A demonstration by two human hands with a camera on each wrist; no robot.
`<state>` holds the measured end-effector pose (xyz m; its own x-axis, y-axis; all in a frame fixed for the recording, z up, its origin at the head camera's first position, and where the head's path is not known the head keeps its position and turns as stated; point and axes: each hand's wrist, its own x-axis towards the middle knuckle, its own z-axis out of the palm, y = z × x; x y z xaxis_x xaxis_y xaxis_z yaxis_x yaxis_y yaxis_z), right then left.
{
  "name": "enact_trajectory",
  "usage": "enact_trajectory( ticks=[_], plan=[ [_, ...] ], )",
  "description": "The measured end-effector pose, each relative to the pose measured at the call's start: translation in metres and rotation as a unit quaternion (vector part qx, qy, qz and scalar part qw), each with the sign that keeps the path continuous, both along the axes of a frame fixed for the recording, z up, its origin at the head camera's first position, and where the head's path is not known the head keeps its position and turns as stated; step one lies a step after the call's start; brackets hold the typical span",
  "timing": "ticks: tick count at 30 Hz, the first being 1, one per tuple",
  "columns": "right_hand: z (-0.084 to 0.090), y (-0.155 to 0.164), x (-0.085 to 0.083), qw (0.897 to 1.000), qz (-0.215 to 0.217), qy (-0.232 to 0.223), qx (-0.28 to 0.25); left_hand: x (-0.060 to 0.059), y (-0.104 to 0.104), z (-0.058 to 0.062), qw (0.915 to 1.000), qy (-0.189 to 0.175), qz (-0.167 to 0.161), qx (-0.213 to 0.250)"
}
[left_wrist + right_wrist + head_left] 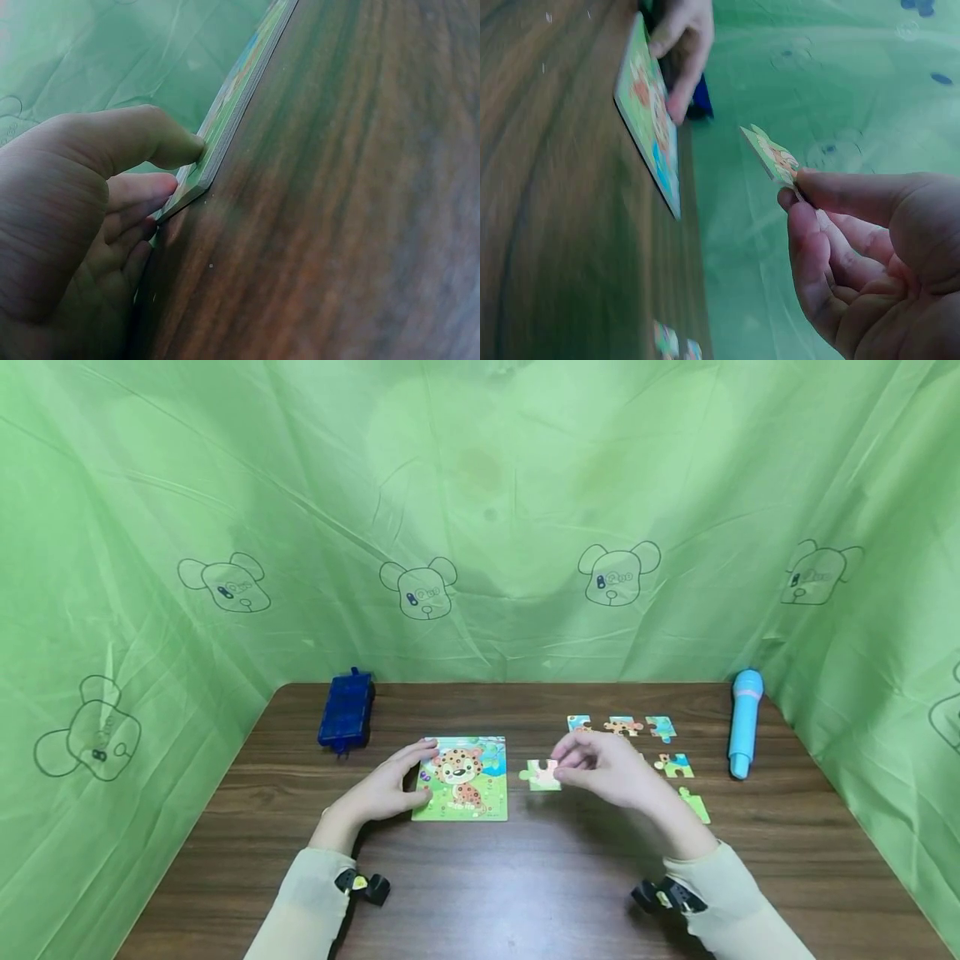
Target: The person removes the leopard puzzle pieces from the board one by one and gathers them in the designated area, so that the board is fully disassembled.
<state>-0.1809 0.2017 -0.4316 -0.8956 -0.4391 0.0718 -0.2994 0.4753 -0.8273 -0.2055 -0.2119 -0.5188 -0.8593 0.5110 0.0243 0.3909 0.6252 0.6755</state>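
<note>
A square puzzle board with a spotted leopard cub printed on it lies on the table. My left hand rests at its left edge, thumb touching the top face and the other fingers spread along the side. Between thumb and fingertips, my right hand pinches a light green jigsaw piece, held above the table just right of the board. In the right wrist view that jigsaw piece is seen tilted, its far end free of the fingers.
Loose jigsaw pieces lie behind and right of my right hand, one green piece beside the forearm. A blue plastic box-like object sits at back left. At right lies a light blue toy microphone. Green cloth hangs around the table.
</note>
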Motion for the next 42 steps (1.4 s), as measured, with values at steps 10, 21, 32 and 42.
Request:
enact_trajectory(
  ticks=[10,21,32,42],
  plan=[
    [0.007,0.065,-0.004,1.000,-0.026,-0.007,-0.013,0.000,0.001,-0.001,1.0000,-0.005,0.005,-0.005],
    [-0.001,0.116,-0.011,0.998,0.052,-0.029,0.024,-0.001,0.000,-0.003,1.0000,0.000,0.001,0.000],
    [-0.017,0.144,-0.018,0.988,0.132,-0.075,-0.019,0.000,0.000,-0.004,1.0000,-0.005,0.007,-0.005],
    [-0.042,0.160,-0.024,0.972,0.151,-0.176,-0.046,0.000,0.000,-0.003,1.0000,-0.005,0.004,0.003]
  ],
)
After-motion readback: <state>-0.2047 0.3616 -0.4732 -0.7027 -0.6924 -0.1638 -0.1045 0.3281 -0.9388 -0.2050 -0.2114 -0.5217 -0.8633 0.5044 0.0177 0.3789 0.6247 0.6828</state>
